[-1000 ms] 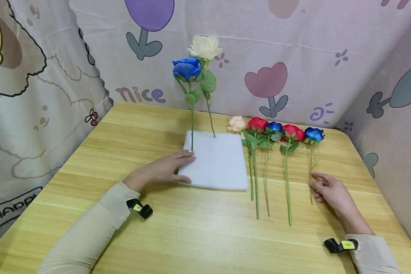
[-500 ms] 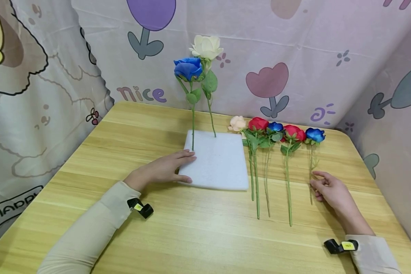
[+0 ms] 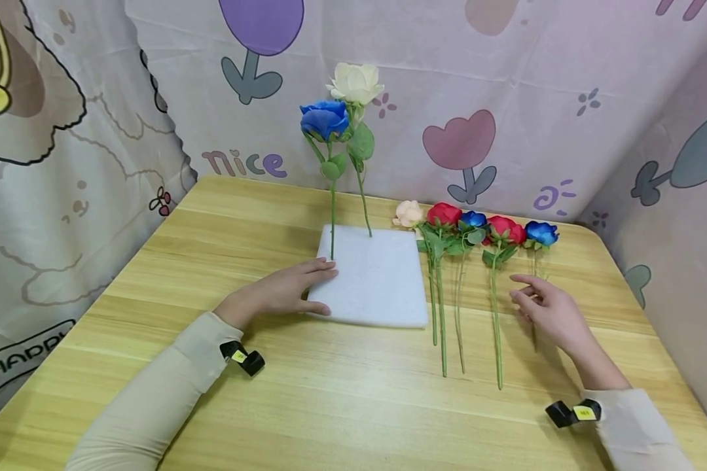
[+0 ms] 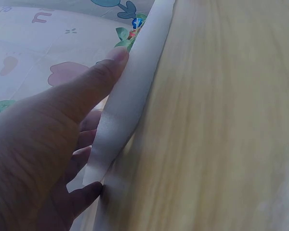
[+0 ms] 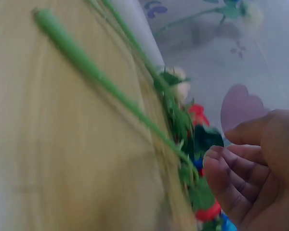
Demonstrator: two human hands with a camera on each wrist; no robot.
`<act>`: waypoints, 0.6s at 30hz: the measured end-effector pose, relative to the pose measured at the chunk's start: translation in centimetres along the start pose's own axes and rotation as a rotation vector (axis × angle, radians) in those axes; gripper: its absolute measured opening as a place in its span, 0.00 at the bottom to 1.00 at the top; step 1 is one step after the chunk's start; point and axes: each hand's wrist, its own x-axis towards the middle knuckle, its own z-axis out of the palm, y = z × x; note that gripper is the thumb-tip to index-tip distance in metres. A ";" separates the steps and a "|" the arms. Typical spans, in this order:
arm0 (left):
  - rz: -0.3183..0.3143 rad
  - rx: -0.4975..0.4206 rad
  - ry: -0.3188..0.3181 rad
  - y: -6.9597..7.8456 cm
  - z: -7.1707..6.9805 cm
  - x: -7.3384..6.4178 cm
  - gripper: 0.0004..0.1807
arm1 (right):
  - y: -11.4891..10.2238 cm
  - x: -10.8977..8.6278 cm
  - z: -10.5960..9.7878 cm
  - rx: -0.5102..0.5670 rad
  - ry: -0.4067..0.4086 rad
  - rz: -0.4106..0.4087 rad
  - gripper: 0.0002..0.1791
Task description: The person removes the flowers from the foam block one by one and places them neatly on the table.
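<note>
A white foam board (image 3: 371, 281) lies on the table, bearing an upright blue rose (image 3: 324, 121) and a white rose (image 3: 355, 84) stuck in it by their stems. My left hand (image 3: 279, 288) rests on the board's left side, fingers spread and the thumb (image 4: 118, 55) by the front edge in the left wrist view. Over the right side of the table, my right hand (image 3: 554, 311) hovers with loosely bent fingers and nothing in them. It is between the right red rose (image 3: 505, 229) and the rightmost blue rose (image 3: 541, 233), partly covering the latter's stem.
Left of those two lie a pale pink rose (image 3: 408, 214), another red rose (image 3: 444, 214) and a small blue rose (image 3: 472, 219), stems toward me. A printed cloth (image 3: 400, 150) hangs behind the wooden table (image 3: 330, 405).
My right hand has left the rightmost blue rose's stem and moved left and slightly away from me, toward the right red rose. My left hand has stayed on the foam board.
</note>
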 end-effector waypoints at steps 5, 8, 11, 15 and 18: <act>-0.006 0.004 -0.005 0.0 0.1 0.0 0.53 | -2.1 1.4 0.9 0.001 -0.036 -0.055 0.24; -0.011 -0.002 -0.006 0.0 0.0 0.0 0.53 | -3.5 2.3 1.7 0.010 -0.054 -0.099 0.23; -0.013 -0.003 -0.008 0.1 0.0 -0.1 0.52 | -4.9 3.1 2.5 0.025 -0.069 -0.140 0.21; -0.014 0.000 -0.008 0.1 -0.1 -0.1 0.52 | -6.4 4.1 3.7 0.037 -0.091 -0.185 0.21; -0.017 0.009 -0.010 0.0 0.0 -0.1 0.52 | -7.5 4.8 4.6 0.038 -0.106 -0.218 0.22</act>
